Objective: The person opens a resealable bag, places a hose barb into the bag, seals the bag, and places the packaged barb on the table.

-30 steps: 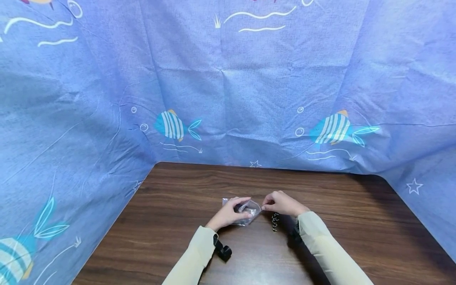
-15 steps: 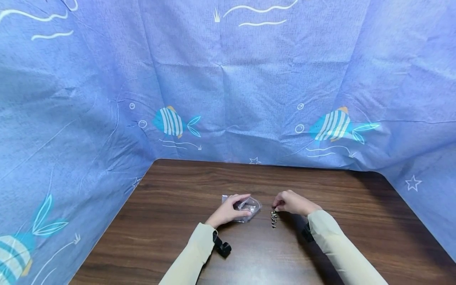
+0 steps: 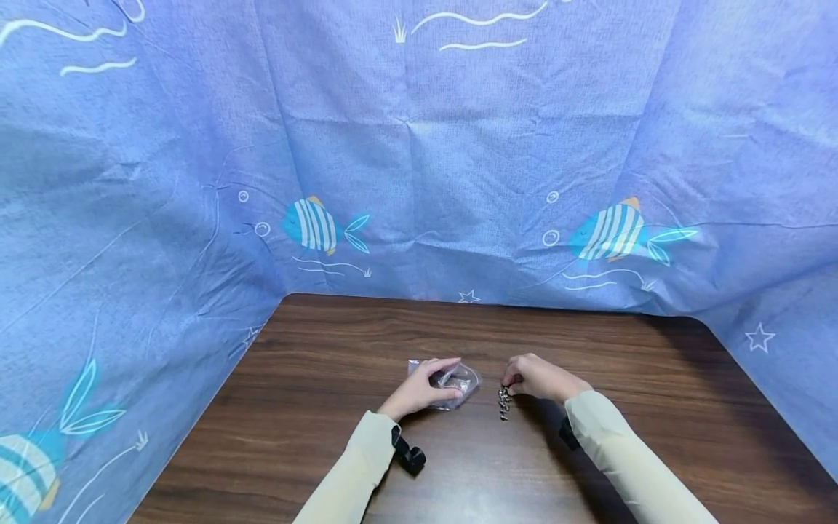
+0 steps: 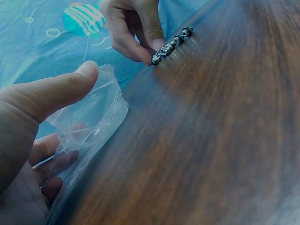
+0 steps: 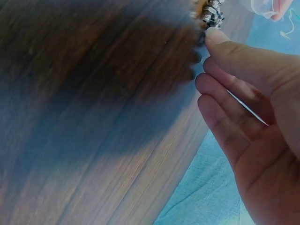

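A clear plastic bag (image 3: 466, 381) lies on the table with its mouth spread towards the right. My left hand (image 3: 428, 389) holds it, thumb on the near side and fingers behind the film in the left wrist view. To the right lies a short row of small shiny dark and silver pieces (image 3: 503, 405), bead-like in the left wrist view (image 4: 171, 46). My right hand (image 3: 537, 377) has its thumb and index fingertips pinched at the far end of the row, on one of the pieces. Its other fingers are loosely curled in the right wrist view.
The dark wood-grain table (image 3: 327, 342) reaches back to a blue cloth (image 3: 458, 182) printed with fish, which hangs behind and at the sides. A black wrist camera (image 3: 411, 458) sits under the left sleeve.
My right hand has moved from the bag's mouth rightwards to the far end of the row of pieces. My left hand stays at the bag. The head view has shifted slightly.
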Available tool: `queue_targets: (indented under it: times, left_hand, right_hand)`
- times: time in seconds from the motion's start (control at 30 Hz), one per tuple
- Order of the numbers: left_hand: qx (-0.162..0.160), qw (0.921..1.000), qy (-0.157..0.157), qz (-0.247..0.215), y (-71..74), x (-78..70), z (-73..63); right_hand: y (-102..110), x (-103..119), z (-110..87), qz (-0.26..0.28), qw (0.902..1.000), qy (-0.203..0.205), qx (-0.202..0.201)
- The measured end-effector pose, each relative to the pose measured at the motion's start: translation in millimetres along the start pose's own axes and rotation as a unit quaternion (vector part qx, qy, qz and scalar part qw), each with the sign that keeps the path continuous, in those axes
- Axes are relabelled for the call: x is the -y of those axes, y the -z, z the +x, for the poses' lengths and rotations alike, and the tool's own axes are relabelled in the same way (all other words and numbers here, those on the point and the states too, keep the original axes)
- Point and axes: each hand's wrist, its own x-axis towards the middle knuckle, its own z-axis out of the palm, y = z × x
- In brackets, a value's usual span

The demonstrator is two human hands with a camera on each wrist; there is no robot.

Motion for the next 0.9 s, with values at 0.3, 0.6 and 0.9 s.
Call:
queue_targets:
  times: [0.3, 0.6, 0.9]
  left_hand:
    - [-0.004, 0.9999, 0.011, 0.009, 0.0, -0.8, -1.5]
    - [-0.005, 0.9999, 0.004, 0.008, -0.4, -1.6, -0.4]
    - [-0.004, 1.0, 0.005, 0.004, 0.1, -2.3, -1.1]
  right_hand:
    - [0.6, 2.5, -1.6, -0.028, 0.9994, 0.017, -0.004]
    - [1.4, 4.8, -3.3, -0.036, 0.9993, 0.006, 0.005]
    - [2.4, 4.9, -2.1, -0.031, 0.9994, 0.001, 0.016]
